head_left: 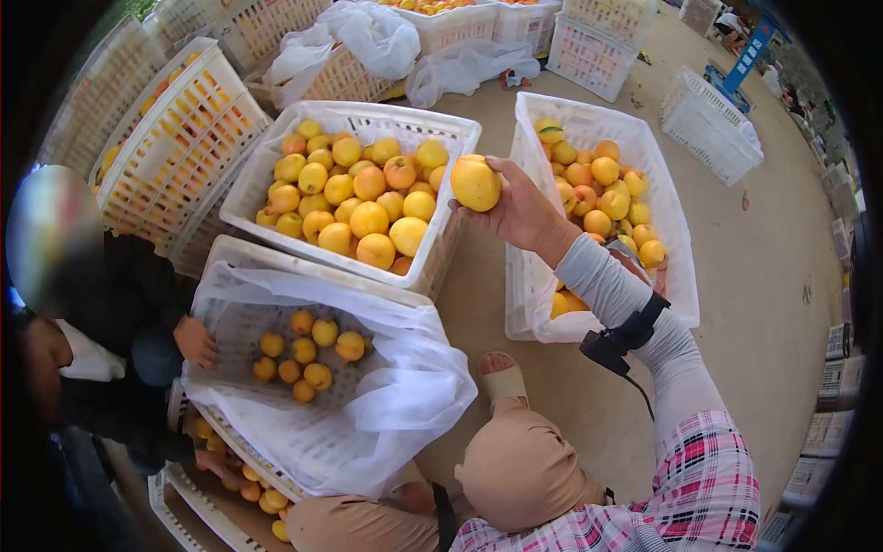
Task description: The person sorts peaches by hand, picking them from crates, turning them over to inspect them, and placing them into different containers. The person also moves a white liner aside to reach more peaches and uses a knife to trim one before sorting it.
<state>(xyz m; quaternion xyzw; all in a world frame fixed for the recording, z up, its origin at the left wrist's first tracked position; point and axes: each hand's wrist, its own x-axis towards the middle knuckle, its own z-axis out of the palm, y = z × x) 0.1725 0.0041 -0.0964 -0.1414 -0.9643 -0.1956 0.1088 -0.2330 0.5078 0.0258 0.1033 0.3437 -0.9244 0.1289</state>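
Note:
My left hand (pixel 520 207) is raised between two crates, its fingers closed round a large yellow peach (pixel 475 183). A grey sleeve and a black wrist device (pixel 625 333) cover that forearm. Behind the forearm, what shows of my right hand (pixel 660 277) is a few fingertips among the fruit in the right-hand crate; its grip is hidden. This lined white crate (pixel 682 267) holds yellow and orange peaches (pixel 605 170). To the left of my raised hand stands a crate (pixel 460 136) heaped with larger peaches (pixel 369 219).
A crate with a white mesh liner (pixel 405 368) holds several small peaches (pixel 304 350). On the left, a co-worker's hand (pixel 196 342) rests at its edge; their other hand (pixel 221 465) reaches into a lower crate. Stacked crates (pixel 179 138) stand behind. A blue scale (pixel 750 57) stands far right.

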